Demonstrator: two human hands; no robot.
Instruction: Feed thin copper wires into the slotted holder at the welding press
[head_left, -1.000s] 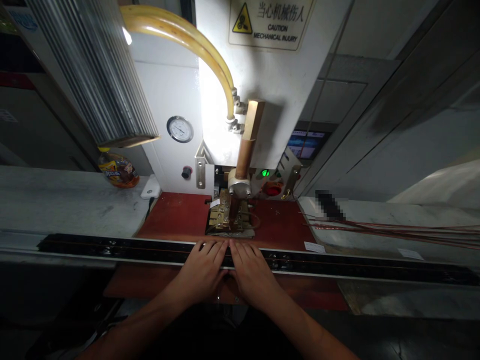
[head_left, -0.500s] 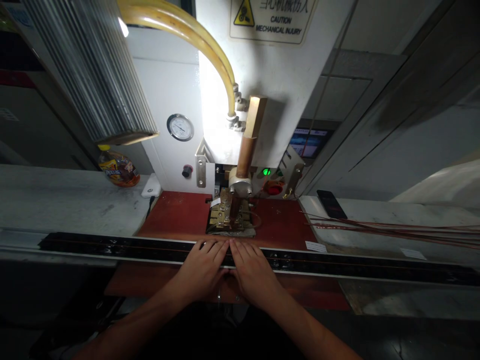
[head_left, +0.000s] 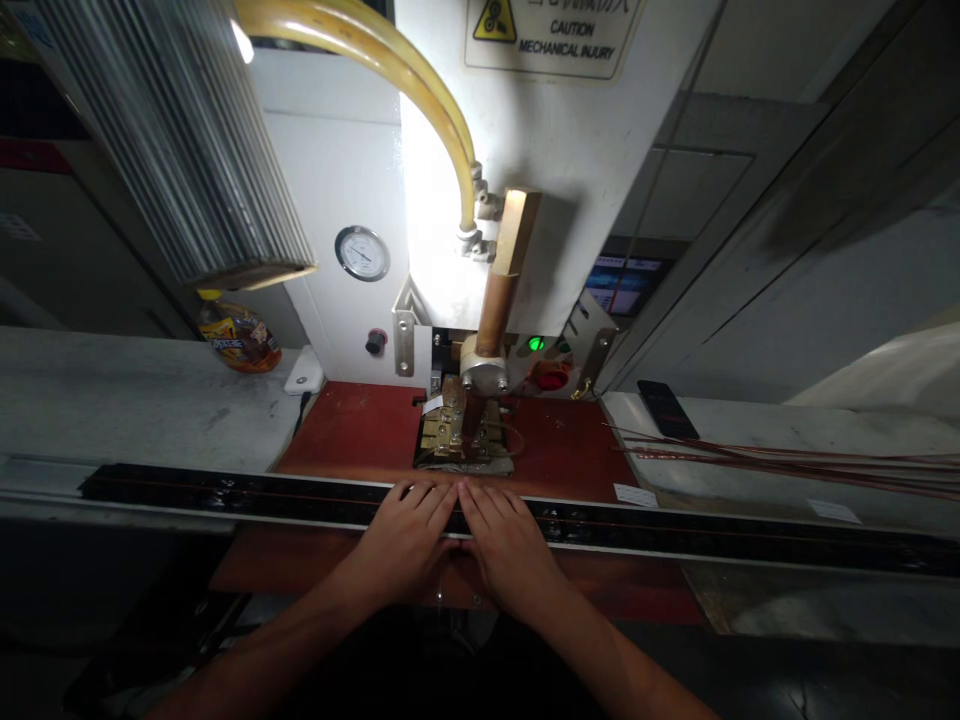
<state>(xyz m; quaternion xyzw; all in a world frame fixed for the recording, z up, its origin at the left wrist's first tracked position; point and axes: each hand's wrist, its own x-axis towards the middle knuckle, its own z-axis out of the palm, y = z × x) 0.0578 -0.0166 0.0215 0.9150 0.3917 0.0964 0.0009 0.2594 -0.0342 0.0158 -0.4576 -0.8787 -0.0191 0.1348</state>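
Note:
A long, narrow black strip with pale edges (head_left: 300, 500) runs nearly the full width of the view, and a thin copper-coloured line lies along its length. My left hand (head_left: 409, 535) grips its middle, fingers laid over the top and thumb at the near edge. Right beside it, index fingertips almost touching, my right hand (head_left: 499, 530) holds the strip the same way. Just beyond my fingertips is a brass clamp block (head_left: 442, 432) under a copper electrode rod (head_left: 496, 312) of a white machine (head_left: 555, 130). My palms hide the strip's centre.
Red boards (head_left: 345, 425) cover the work surface. Thin copper rods (head_left: 750, 462) and a black phone (head_left: 667, 408) lie at right. A drink bottle (head_left: 240, 335) and a small white box (head_left: 304, 372) stand at left. A ribbed metal lamp housing (head_left: 180, 150) hangs upper left.
The view has shifted very slightly. Both hands and the black strip stay in the same place.

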